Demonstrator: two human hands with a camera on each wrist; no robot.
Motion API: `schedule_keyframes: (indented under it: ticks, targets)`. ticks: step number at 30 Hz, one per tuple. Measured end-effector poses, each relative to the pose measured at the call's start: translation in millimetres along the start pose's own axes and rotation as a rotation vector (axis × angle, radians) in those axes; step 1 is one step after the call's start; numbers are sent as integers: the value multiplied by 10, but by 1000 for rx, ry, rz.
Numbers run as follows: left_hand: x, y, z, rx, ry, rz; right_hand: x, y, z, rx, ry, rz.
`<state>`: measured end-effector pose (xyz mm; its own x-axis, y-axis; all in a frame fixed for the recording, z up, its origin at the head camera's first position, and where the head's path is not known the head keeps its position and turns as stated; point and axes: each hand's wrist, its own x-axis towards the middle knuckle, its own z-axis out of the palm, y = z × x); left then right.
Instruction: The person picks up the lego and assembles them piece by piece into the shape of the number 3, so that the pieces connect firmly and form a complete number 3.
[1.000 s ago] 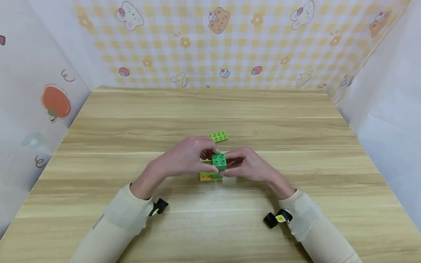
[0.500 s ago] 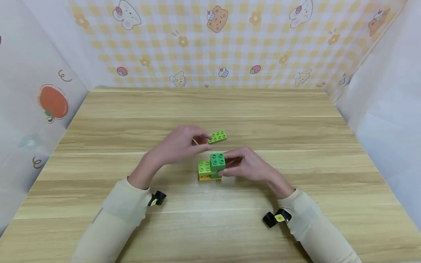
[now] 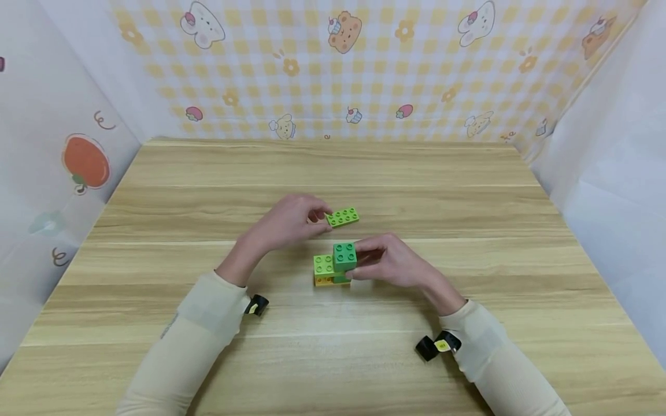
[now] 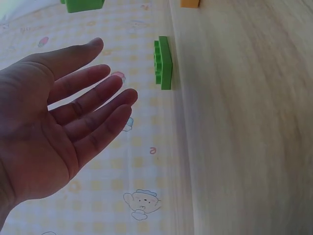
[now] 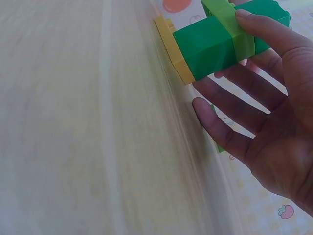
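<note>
This looks like a small staged play corner rather than a lived-in room. A pale wood-grain surface (image 3: 364, 167) is boxed in on three sides. The far wall (image 3: 333, 69) is covered in yellow checked paper printed with cartoon bears, rabbits, flowers and cupcakes. The left wall (image 3: 62, 144) is plain white with an orange fruit sticker (image 3: 86, 162), and the right wall (image 3: 614, 173) is plain white too. Chunky plastic building bricks (image 3: 335, 264) on the surface add to the childish, toy-table feel.
</note>
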<state>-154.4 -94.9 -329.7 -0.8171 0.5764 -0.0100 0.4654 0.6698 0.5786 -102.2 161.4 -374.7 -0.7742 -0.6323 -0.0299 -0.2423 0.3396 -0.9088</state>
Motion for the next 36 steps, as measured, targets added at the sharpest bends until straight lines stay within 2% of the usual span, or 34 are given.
schedule_keyframes:
  ticks: [11,36]
  targets:
    - [129,-13,57,49,-36,-48,-10,-1,1,0,0,12]
    - [337,-64,170,183,-94,-72,-5,-13,-2,36,-9,19]
